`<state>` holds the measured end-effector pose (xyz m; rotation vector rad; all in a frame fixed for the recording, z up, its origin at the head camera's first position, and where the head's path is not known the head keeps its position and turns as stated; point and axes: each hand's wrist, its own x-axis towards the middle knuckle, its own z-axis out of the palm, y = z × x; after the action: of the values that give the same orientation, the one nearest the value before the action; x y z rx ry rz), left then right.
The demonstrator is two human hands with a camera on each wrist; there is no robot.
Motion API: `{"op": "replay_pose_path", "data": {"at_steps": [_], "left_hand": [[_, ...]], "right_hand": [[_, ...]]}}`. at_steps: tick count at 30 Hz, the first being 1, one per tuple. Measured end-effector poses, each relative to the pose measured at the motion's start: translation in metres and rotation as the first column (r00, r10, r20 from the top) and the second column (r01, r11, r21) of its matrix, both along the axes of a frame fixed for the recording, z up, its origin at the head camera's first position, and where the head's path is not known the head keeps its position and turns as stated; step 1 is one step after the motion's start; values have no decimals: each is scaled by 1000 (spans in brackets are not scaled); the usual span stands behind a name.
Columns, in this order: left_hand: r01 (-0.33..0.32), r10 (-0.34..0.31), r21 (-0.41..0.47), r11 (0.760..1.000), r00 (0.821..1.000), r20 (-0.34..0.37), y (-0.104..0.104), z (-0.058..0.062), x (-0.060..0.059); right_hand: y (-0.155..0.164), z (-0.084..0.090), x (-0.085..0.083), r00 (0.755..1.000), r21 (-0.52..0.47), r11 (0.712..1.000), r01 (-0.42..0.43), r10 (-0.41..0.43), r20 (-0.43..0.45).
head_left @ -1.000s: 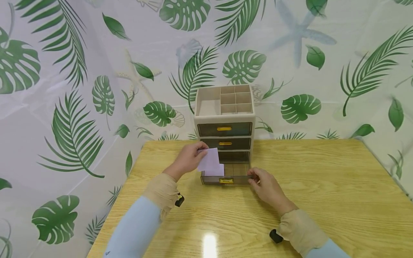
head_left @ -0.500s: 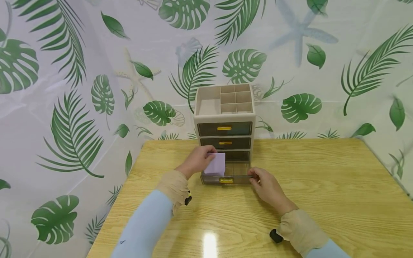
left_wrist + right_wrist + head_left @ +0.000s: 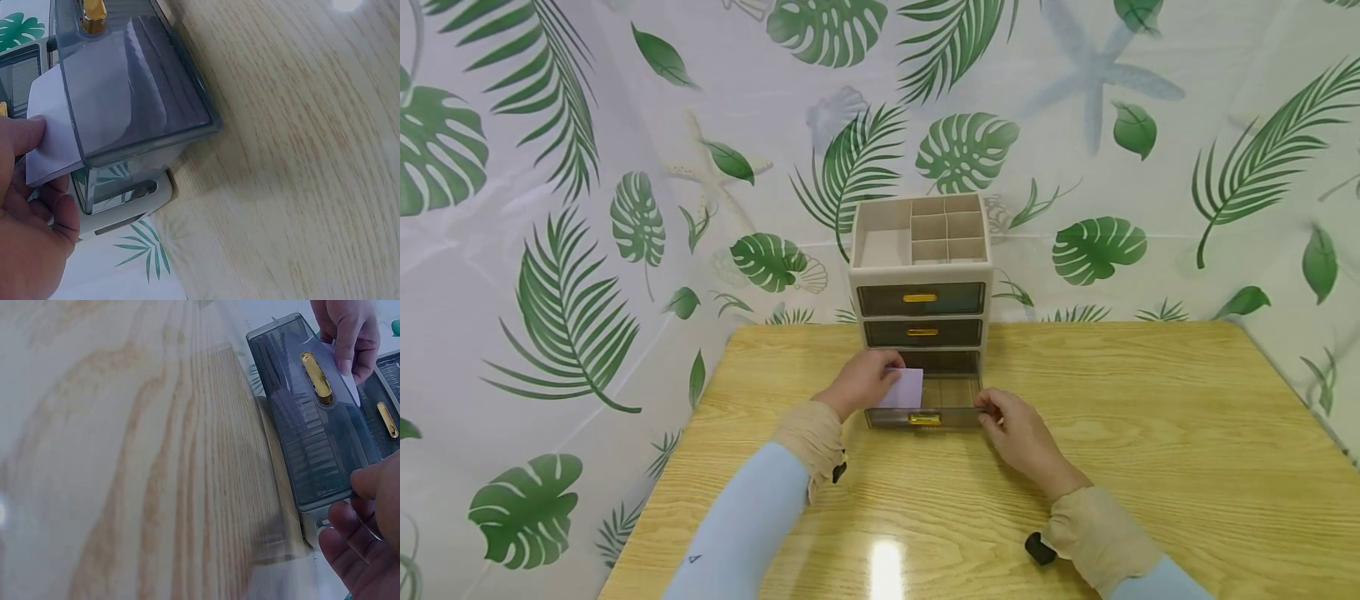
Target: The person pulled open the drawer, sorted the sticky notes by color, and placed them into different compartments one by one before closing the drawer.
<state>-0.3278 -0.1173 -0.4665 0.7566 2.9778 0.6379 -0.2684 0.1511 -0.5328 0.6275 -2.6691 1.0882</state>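
Note:
My left hand [image 3: 867, 379] pinches a pale purple piece of paper [image 3: 906, 388] between thumb and fingers, low in the left part of the pulled-out bottom drawer [image 3: 958, 418]. In the left wrist view the lower part of the paper [image 3: 53, 115] shows behind the smoky clear drawer front [image 3: 103, 94], with more paper visible inside through it. The right hand [image 3: 1018, 429] grips the drawer's right front corner, its thumb on the front face [image 3: 322, 444] in the right wrist view. A gold handle [image 3: 924, 419] sits mid-front.
The drawer belongs to a cream desktop organizer [image 3: 922, 273] with two closed drawers above and divided compartments on top. It stands on a wood-grain table [image 3: 1150, 433], against a leaf-patterned backdrop [image 3: 1097, 167].
My left hand has moved right and down, lowering the purple paper into the drawer. The right hand has stayed at the drawer's corner.

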Motion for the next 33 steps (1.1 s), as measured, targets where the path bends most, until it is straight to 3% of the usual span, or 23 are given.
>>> {"op": "replay_pose_path", "data": {"at_steps": [7,16,20,24,28,33], "left_hand": [[-4,5,-67,998,1000,16,1,-1,-1],[-23,3,-165,986,993,-119,0,-3,-3],[-29,-1,-212,977,990,-140,2,-1,-3],[-36,-7,-269,962,988,-157,3,-2,-5],[-53,-24,-329,943,973,-228,3,-7,-9],[-89,-31,-421,902,962,-271,4,-13,-12]], "right_hand": [[1,1,0,1000,-2,1000,6,-6,7],[2,1,0,1000,3,1000,8,-8,7],[2,1,0,1000,0,1000,9,-9,5],[2,1,0,1000,-1,1000,6,-6,7],[2,0,0,1000,2,1000,7,-7,6],[1,1,0,1000,-2,1000,6,-6,7]]}}
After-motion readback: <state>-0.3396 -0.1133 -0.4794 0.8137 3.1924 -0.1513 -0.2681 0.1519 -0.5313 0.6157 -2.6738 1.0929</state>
